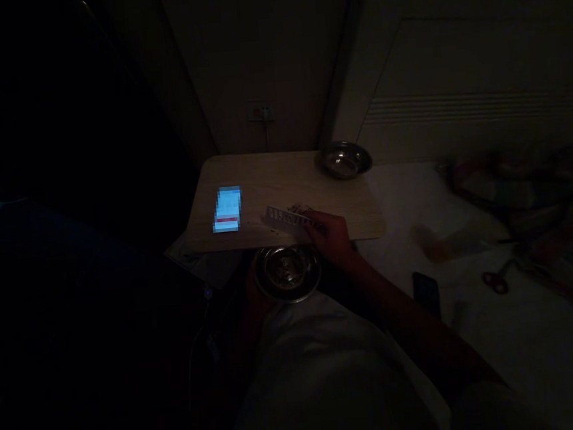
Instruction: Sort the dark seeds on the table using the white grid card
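Note:
The scene is very dark. My right hand (331, 234) rests at the near edge of a small pale wooden table (273, 176), fingers closed on a long silvery blister strip (287, 218) that lies across the tabletop. Just below the table's edge my left hand (254, 295) holds a round steel bowl (287, 273) from its left side; something dark lies inside the bowl, too dim to name. A phone (227, 209) with a lit blue screen lies on the table's left part.
A second steel bowl (344, 159) sits at the table's far right corner. A wall socket (260, 112) is behind the table. On the bed to the right lie a dark phone (426, 291), red-handled scissors (497, 281) and crumpled patterned cloth (531, 200).

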The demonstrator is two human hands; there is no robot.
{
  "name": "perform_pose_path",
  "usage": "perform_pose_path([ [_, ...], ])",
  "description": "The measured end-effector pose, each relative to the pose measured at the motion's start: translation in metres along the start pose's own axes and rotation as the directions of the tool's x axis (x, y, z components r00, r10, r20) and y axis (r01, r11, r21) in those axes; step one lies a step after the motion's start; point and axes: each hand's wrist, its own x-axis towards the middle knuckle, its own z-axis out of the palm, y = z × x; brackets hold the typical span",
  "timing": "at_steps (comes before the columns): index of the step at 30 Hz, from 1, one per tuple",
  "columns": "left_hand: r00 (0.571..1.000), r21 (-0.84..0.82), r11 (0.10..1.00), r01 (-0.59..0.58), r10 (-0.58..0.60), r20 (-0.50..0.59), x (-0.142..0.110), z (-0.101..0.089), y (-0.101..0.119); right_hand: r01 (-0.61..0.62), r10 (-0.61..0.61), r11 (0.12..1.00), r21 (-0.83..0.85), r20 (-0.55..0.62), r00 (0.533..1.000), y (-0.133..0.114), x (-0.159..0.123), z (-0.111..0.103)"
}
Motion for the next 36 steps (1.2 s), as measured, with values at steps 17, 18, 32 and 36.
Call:
perform_pose_path([
  [17,0.987,-0.041,0.987,-0.152,0.150,-0.052,0.013,-0.010,-0.008,0.103,-0.137,0.980,0.172,0.201,0.970,0.002,-0.013,-0.013],
  [18,0.982,-0.037,0.983,-0.182,0.180,-0.058,0.013,-0.009,-0.009,0.104,-0.145,0.978,0.182,0.227,0.963,0.002,-0.014,-0.015],
  [32,0.889,0.314,0.843,-0.437,0.458,0.009,0.000,-0.033,-0.001,-0.021,0.027,0.991,0.131,-0.043,0.999,-0.007,0.061,-0.010],
  [36,0.830,0.393,0.746,-0.537,0.550,0.090,0.003,-0.031,-0.002,0.105,-0.127,0.989,0.107,0.221,0.967,-0.006,0.097,0.002],
])
